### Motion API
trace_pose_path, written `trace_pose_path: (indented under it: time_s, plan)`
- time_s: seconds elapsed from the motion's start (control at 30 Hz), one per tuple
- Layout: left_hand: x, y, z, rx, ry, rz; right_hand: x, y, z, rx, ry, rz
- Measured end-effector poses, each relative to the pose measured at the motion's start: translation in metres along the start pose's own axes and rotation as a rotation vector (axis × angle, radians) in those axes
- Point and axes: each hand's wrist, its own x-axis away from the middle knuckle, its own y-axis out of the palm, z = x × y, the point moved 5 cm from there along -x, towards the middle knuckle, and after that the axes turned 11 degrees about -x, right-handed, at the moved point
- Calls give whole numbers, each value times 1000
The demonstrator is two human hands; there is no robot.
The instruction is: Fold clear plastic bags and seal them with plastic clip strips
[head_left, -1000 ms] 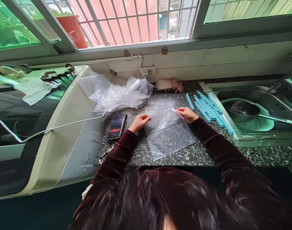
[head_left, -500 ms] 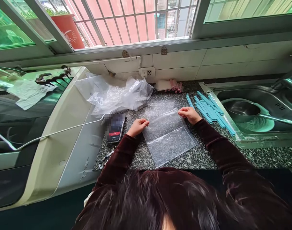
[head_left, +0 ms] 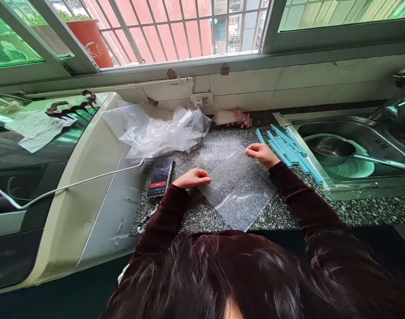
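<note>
A clear plastic bag (head_left: 238,190) is stretched flat and slanted between my two hands over the speckled stone counter (head_left: 195,212). My left hand (head_left: 193,178) pinches its upper left edge between thumb and fingers. At the upper right corner, my right hand (head_left: 262,153) grips the bag the same way. The bag looks flat, and nothing shows inside it. Just right of my right hand lie several light blue strips (head_left: 288,148) in a loose pile. A phone (head_left: 160,177) with a lit screen rests to the left of my left hand.
A heap of clear plastic bags (head_left: 169,128) lies at the back left, with pink strips (head_left: 242,118) near the wall. A white cable (head_left: 89,178) crosses a washing machine (head_left: 99,208) on the left. The sink (head_left: 348,190) on the right holds a pan (head_left: 331,148).
The bag has turned between my hands, so its lower corner now points towards me. My left hand has dropped slightly, and both hands keep their hold. The camera view has shifted a little.
</note>
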Motion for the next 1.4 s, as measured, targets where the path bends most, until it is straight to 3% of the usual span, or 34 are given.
trace_pose_path:
  time_s: [0.1,0.3,0.43,0.63,0.77,0.97,1.17,1.3,1.4]
  plan:
    - [-4,-4,15,-72,17,-87,2,16,-9,15,2,-124]
    - [-30,-7,47,-152,-23,127,4,39,-22,27,-8,-209]
    - [-36,4,54,-73,10,134,2,40,-27,16,-65,-163]
    - [-36,9,47,36,33,226,-1,41,-23,112,-101,-41]
    - [-31,4,34,114,21,300,-4,34,-16,121,-63,-121]
    - [-14,-19,9,266,25,561,-4,-4,7,329,112,-175]
    - [-11,-24,4,332,82,630,-2,-19,23,399,224,-210]
    - [-11,-24,4,366,97,657,-4,-21,27,352,221,-174]
    - [-10,-26,3,382,114,704,-2,-20,27,172,236,-153]
